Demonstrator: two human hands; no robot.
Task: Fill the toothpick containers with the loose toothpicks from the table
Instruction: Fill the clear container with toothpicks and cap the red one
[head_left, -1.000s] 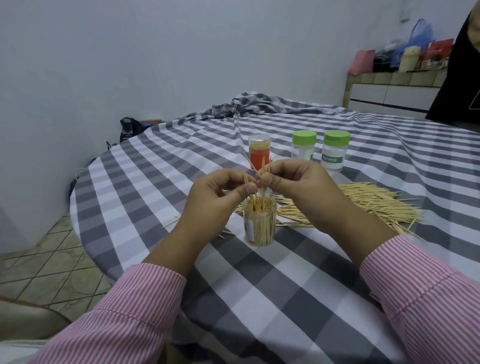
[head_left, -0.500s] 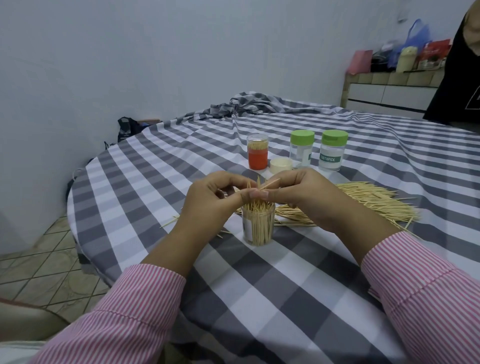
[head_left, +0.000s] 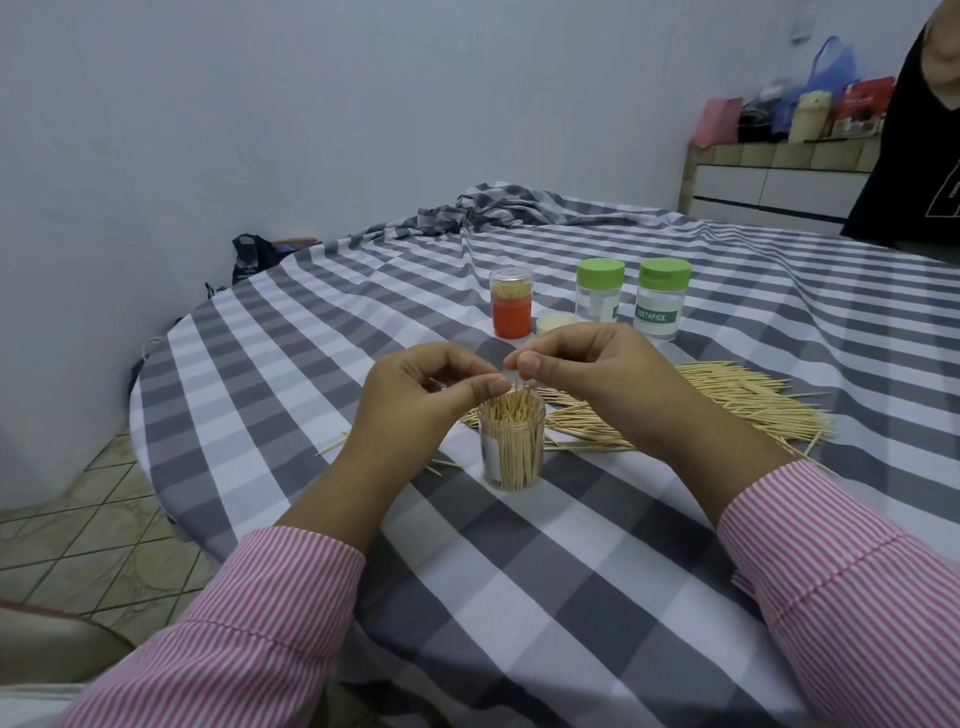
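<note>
Both hands meet at frame centre: the left hand (head_left: 415, 395) and right hand (head_left: 582, 364) each pinch thin toothpicks (head_left: 518, 383) above the open clear container (head_left: 511, 447), which stands packed with sticks. The loose toothpick pile (head_left: 701, 402) spreads right of it on the checked tablecloth (head_left: 519, 597). Behind stand an orange-based jar (head_left: 511, 302) and two green-lidded containers (head_left: 631, 297).

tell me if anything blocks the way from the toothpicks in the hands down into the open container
No lid or other object is in the way: the clear container is open-topped right below both hands. But it is already packed with upright toothpicks, so those tips crowd the mouth where the pinched ones must go.
</note>
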